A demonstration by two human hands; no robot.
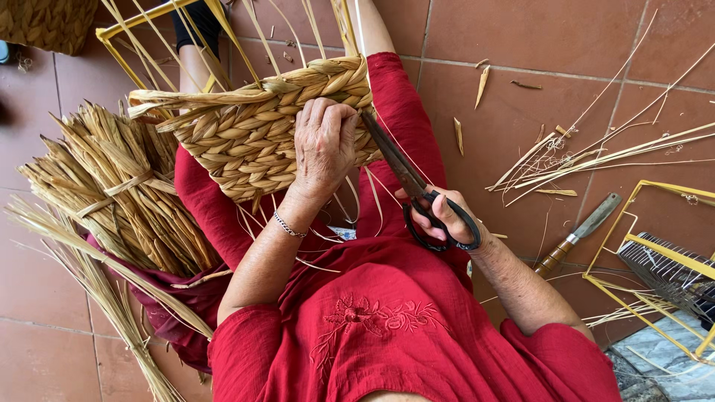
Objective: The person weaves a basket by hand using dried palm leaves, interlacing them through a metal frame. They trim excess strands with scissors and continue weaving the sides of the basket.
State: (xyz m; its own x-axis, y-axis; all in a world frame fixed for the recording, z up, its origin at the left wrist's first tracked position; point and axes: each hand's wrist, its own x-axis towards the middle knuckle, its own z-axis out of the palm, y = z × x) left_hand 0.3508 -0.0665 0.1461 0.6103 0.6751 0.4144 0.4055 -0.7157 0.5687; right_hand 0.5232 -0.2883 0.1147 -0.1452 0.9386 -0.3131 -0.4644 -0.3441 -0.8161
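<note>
Head camera looks straight down: the half-woven basket [249, 134] rests on the person's lap, over the red dress [387, 313]. Left hand [324, 145] lies palm-down on the weave, fingers together and curled over its edge, pinning it. Right hand [447, 216] has fingers closed through the loops of the black scissors [417, 190], blades almost together, tips angled up at the rim beside the left fingertips. Good trimming here probably means a steady basket and blades close to the braid, clear of those fingers. Both forearms bend inward; bundled straw [119, 193] lies left.
</note>
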